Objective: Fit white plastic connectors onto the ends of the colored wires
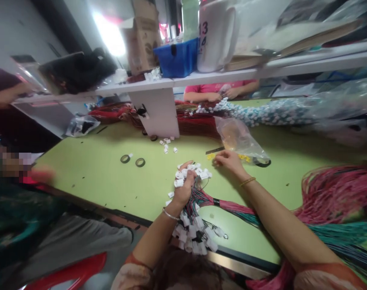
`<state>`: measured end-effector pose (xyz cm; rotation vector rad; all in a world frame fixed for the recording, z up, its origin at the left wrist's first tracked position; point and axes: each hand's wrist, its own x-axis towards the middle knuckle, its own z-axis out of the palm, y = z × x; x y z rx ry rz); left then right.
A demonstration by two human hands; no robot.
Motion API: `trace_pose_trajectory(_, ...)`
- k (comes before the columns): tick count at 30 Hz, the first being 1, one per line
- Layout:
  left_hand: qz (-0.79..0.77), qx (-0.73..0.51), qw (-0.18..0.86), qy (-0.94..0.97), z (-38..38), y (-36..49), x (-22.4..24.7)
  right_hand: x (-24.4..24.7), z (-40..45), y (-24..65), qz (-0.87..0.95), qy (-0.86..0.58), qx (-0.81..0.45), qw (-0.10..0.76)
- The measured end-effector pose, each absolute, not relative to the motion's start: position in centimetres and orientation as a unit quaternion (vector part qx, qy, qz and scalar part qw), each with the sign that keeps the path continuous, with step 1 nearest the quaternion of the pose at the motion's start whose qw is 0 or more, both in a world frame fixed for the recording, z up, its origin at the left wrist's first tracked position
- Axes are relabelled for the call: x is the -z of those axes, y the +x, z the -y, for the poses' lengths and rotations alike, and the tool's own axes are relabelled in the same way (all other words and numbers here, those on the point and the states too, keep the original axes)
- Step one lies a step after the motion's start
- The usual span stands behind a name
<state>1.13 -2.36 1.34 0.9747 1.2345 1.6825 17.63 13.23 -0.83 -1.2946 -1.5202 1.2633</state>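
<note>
And here's my left hand (185, 189), closed round white plugs (179, 183), with wires (201, 196) running right of that grip through 1 black band (216, 202). Plugs look light and stiff; wires look soft, floppy, quick to tangle, so best gripped bunched, just behind the plugs. My right hand (230, 162) is at yellow bits (211, 156); whether it's pinching any, I can't tell.

Bright glare upper left; edges blurred, stretched.
</note>
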Motion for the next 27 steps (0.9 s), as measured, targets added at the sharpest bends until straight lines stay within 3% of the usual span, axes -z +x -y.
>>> trace_pose_trajectory(4,-0.483,-0.663,0.403,0.404,2.6,1.0,-1.8,-0.8,-12.6,17.1,0.469,-0.439,-0.606,0.469)
trace_pose_trajectory(10,-0.480,-0.676,0.427,0.361,2.2,1.0,-1.6,-5.1,-9.2,16.2,0.422,-0.321,-0.721,0.447)
trace_pose_trajectory(22,-0.474,-0.677,0.444,0.347,2.2,0.9,-1.8,-7.1,-6.1,15.6,0.435,-0.245,-0.782,0.374)
trace_pose_trajectory(27,-0.466,-0.686,0.431,0.355,2.1,1.1,-1.8,-6.6,-5.5,15.5,0.505,-0.248,-0.723,0.401)
